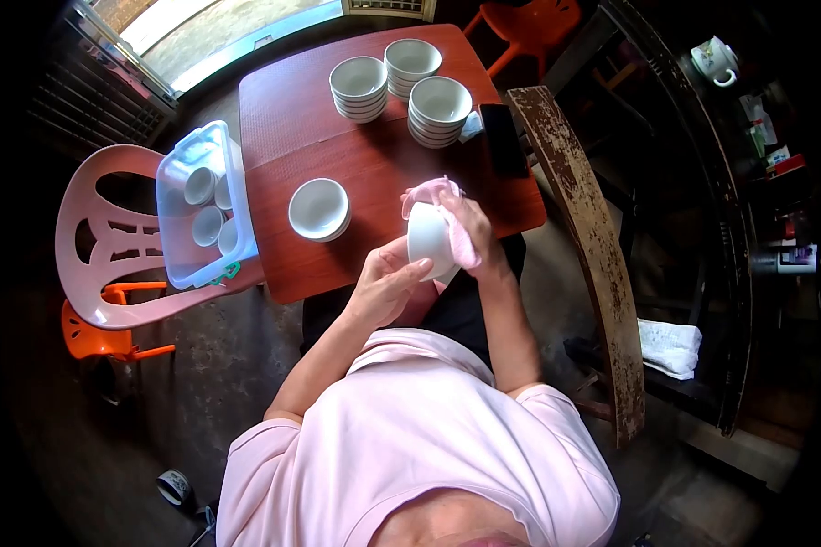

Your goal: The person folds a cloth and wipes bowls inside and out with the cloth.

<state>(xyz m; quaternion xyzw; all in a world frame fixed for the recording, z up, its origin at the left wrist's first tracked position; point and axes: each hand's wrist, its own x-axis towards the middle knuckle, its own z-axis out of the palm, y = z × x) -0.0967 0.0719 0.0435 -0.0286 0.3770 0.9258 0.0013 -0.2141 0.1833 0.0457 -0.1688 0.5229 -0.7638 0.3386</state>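
A white bowl (426, 239) is tilted on its side above the near edge of the red-brown table (287, 260). My left hand (385, 281) grips its lower left side, thumb on the outer wall. On its right, my right hand (472, 228) is closed around a pink cloth (461, 242) that lies against the bowl's rim; part of the cloth sticks up above the bowl. Left of my hands, another white bowl (319, 210) stands upright on the table, seemingly stacked on a second one.
Three bowl stacks, a left one (358, 88), a back one (412, 68) and a right one (440, 111), stand at the far side beside a black phone (504, 139). A clear plastic bin (175, 246) with several cups sits on a pink chair (109, 214). A worn wooden bench (588, 246) borders the right.
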